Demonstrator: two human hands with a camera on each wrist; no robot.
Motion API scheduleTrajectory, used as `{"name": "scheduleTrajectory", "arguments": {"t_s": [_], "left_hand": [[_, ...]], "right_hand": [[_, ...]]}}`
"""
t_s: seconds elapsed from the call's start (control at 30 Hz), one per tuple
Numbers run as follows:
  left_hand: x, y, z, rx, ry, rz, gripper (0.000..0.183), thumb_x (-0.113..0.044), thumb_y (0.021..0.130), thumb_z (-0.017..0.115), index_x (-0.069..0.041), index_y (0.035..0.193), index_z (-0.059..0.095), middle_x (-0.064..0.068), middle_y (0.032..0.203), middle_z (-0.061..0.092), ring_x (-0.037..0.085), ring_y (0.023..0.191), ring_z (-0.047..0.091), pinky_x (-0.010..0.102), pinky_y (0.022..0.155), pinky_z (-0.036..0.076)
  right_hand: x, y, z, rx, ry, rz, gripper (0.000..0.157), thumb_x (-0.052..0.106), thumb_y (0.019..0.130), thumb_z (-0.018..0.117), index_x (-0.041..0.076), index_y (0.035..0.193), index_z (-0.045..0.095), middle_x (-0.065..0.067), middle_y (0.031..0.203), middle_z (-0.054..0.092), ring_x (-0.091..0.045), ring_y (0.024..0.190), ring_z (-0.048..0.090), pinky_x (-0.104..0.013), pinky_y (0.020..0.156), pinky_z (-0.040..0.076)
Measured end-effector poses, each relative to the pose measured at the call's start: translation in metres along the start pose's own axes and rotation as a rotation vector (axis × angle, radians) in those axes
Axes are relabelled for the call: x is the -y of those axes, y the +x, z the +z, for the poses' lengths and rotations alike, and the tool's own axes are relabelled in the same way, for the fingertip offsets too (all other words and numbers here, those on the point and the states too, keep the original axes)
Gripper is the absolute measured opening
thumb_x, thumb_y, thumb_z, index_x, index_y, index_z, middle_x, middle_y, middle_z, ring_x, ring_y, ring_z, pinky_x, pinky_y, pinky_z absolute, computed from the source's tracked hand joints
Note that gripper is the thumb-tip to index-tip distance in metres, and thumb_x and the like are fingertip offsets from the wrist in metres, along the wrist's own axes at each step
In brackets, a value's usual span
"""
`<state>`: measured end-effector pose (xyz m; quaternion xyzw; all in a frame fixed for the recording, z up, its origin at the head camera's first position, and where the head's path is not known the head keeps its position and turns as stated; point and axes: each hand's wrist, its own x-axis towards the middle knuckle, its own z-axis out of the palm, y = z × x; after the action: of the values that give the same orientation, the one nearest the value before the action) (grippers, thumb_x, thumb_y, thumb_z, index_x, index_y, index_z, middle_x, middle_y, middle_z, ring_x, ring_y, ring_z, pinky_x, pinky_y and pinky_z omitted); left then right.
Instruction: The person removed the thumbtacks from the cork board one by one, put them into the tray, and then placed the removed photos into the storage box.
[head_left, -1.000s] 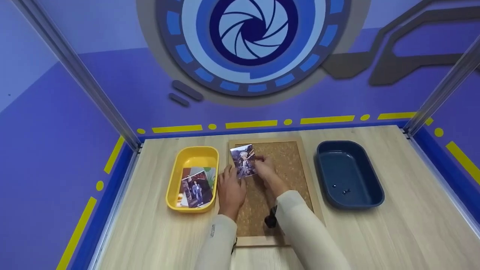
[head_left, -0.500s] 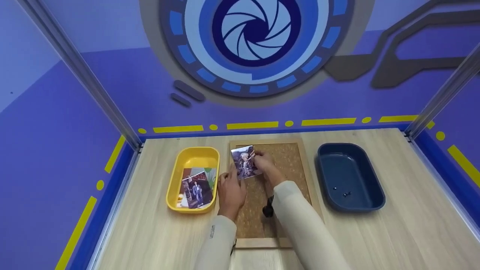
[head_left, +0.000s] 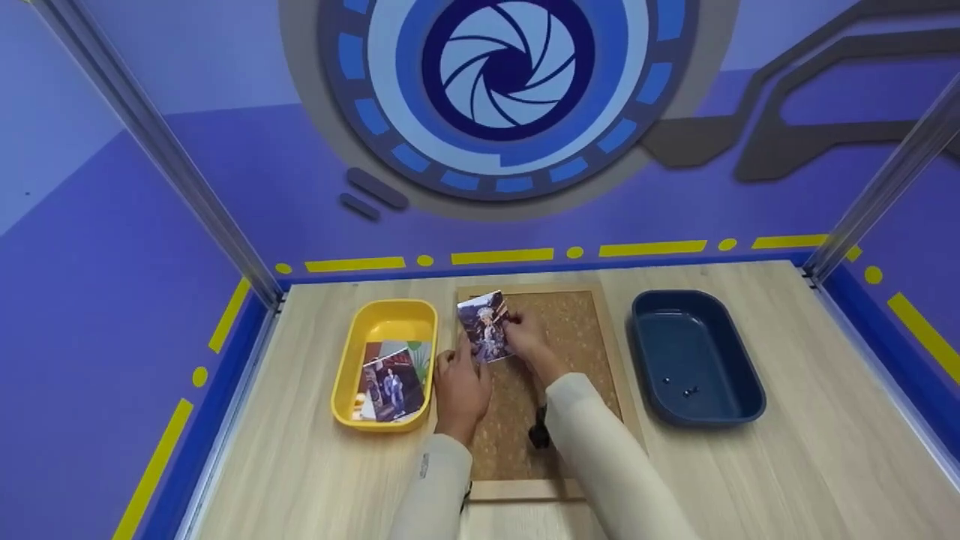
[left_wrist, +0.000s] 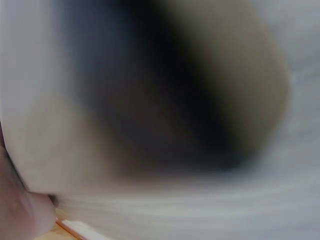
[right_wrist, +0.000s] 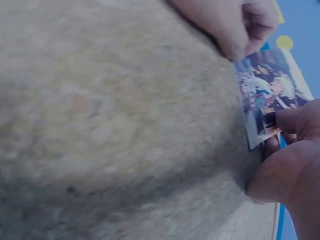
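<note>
A photo print (head_left: 486,324) of a light-haired figure is held over the upper left of a wood-framed corkboard (head_left: 562,330). My right hand (head_left: 531,341) pinches its right edge, and in the right wrist view the thumb (right_wrist: 292,119) lies across the picture side. At the print's lower left corner, my left hand (head_left: 461,386) holds the edge between finger and thumb; the exact grip is partly hidden. The print stands slightly tilted off the cork. A blurred sleeve (left_wrist: 240,70) fills most of the left wrist view.
Left of the board is a yellow tray (head_left: 341,375) with several prints, the top one a standing person (head_left: 394,386). On the right, a dark blue tray (head_left: 694,337) holds a few tiny dark pins (head_left: 690,392). A purple patterned wall (head_left: 300,165) rises behind the table.
Both hands stay at the same corner of the board with the print. The print shifts and tilts only slightly, and the camera view moves a little.
</note>
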<state>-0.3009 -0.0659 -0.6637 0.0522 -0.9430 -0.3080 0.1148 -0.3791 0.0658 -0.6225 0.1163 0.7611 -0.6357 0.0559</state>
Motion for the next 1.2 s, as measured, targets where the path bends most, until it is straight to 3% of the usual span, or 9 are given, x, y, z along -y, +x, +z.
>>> {"name": "scheduleTrajectory", "arguments": {"t_s": [0.13,0.27,0.47,0.6,0.7,0.8,1.07,1.2], "left_hand": [[0.000,0.000,0.000,0.010,-0.004,-0.009,0.066,-0.030,0.106,0.060,-0.014,0.166,0.038,0.008,0.137,0.074,0.036,0.136,0.054,0.053,0.117,0.047],[0.001,0.001,-0.002,-0.013,-0.025,0.000,0.063,-0.029,0.106,0.061,-0.013,0.164,0.042,0.007,0.136,0.074,0.035,0.135,0.054,0.053,0.117,0.047],[0.004,0.002,0.001,-0.001,-0.005,-0.006,0.065,-0.031,0.104,0.063,-0.015,0.164,0.043,0.006,0.148,0.068,0.035,0.136,0.053,0.053,0.116,0.046],[0.004,0.002,0.002,0.001,0.009,-0.005,0.064,-0.031,0.105,0.062,-0.015,0.164,0.043,0.006,0.155,0.063,0.036,0.138,0.052,0.053,0.118,0.045],[0.001,0.001,0.003,0.008,0.023,-0.016,0.063,-0.031,0.106,0.062,-0.016,0.164,0.043,0.007,0.155,0.063,0.035,0.139,0.052,0.053,0.119,0.044],[-0.003,-0.002,0.000,0.014,0.047,-0.010,0.061,-0.032,0.107,0.060,-0.014,0.163,0.044,0.007,0.158,0.060,0.036,0.140,0.052,0.054,0.120,0.043],[-0.007,-0.007,-0.006,0.019,0.117,0.053,0.048,-0.031,0.108,0.058,-0.013,0.153,0.057,0.005,0.169,0.048,0.039,0.138,0.053,0.056,0.118,0.043],[-0.007,-0.007,-0.007,0.032,0.138,0.057,0.048,-0.032,0.109,0.056,-0.014,0.154,0.055,0.005,0.170,0.047,0.038,0.141,0.052,0.055,0.120,0.041]], "right_hand": [[-0.005,-0.003,-0.003,0.021,0.057,-0.050,0.018,-0.001,0.102,0.057,-0.010,0.118,0.057,-0.005,0.090,0.054,-0.015,0.080,0.053,-0.021,0.063,0.050],[-0.010,-0.003,-0.009,0.045,0.172,-0.111,0.017,-0.009,0.094,0.059,-0.004,0.109,0.050,-0.001,0.085,0.051,-0.013,0.079,0.051,-0.021,0.067,0.045],[-0.020,-0.007,-0.016,0.078,0.294,-0.190,0.023,-0.018,0.088,0.061,-0.001,0.091,0.046,-0.001,0.079,0.055,-0.011,0.074,0.056,-0.021,0.066,0.049],[-0.022,-0.011,-0.018,0.065,0.165,-0.237,0.012,-0.015,0.092,0.063,-0.009,0.100,0.057,-0.001,0.082,0.055,-0.012,0.078,0.054,-0.021,0.069,0.046],[-0.022,-0.013,-0.019,0.043,-0.024,-0.275,0.017,-0.011,0.093,0.061,-0.007,0.109,0.067,-0.005,0.086,0.057,-0.014,0.082,0.052,-0.023,0.073,0.043],[-0.022,-0.014,-0.016,0.038,-0.137,-0.303,0.019,-0.009,0.093,0.060,-0.006,0.110,0.068,-0.010,0.090,0.061,-0.015,0.084,0.052,-0.025,0.075,0.042],[-0.022,-0.013,-0.013,0.061,-0.150,-0.291,0.014,-0.009,0.095,0.059,-0.007,0.108,0.066,-0.003,0.086,0.056,-0.014,0.080,0.050,-0.025,0.071,0.042],[-0.022,-0.011,-0.012,0.069,-0.167,-0.289,0.015,-0.009,0.096,0.059,-0.005,0.109,0.066,-0.003,0.086,0.056,-0.016,0.081,0.051,-0.026,0.073,0.042]]}}
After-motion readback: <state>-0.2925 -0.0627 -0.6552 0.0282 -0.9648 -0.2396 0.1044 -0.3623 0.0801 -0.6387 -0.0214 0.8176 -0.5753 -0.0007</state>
